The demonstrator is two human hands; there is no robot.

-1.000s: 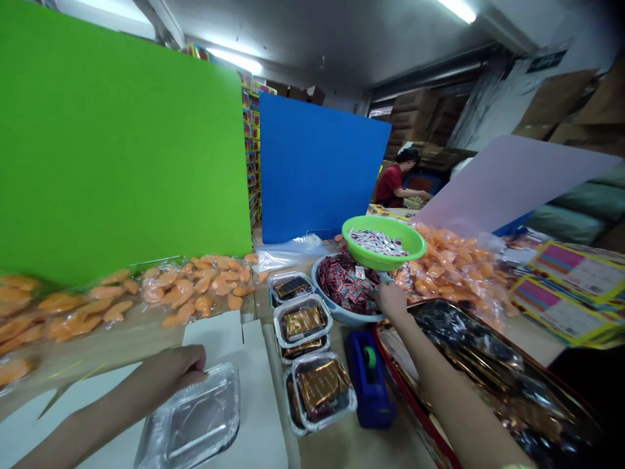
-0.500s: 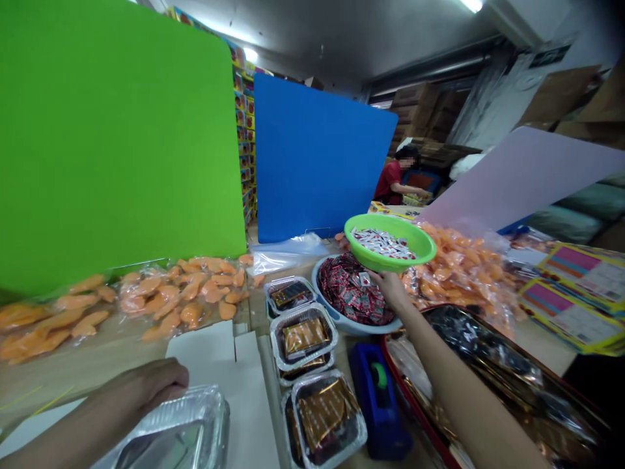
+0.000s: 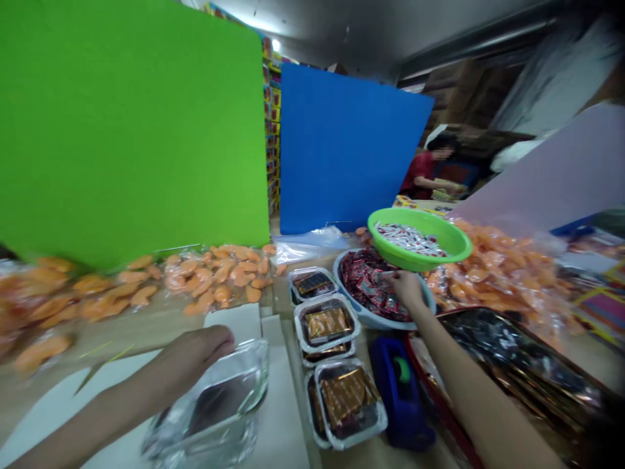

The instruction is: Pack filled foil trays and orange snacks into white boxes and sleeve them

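Note:
My left hand (image 3: pixel 209 345) is closed at the far rim of a foil tray (image 3: pixel 251 365). This tray seems slightly raised and tilted over more foil below, and my fingertips are partly hidden. My right hand (image 3: pixel 406 288) pinches a small shiny packet at the edge of a heap of red sachets (image 3: pixel 368 277). The heap fills a pale blue basin (image 3: pixel 342 296). Just above that hand, a green bowl (image 3: pixel 422 262) holds small white packets (image 3: pixel 407 238). Between my hands stand foil trays (image 3: pixel 326 322) with brown-gold wrapped packs in them.
A blue tape dispenser (image 3: pixel 398 397) stands right of the filled trays. Bagged orange pieces (image 3: pixel 222 273) lie along the back, with more beyond the basin. Green (image 3: pixel 131 130) and blue (image 3: pixel 346 146) panels stand behind. A co-worker (image 3: pixel 427 169) sits at the far right.
The view has swung left, so things appear farther right. My left hand has moved slightly forward, and the foil tray beside it has risen and tilted. My right hand stays at the red sachets.

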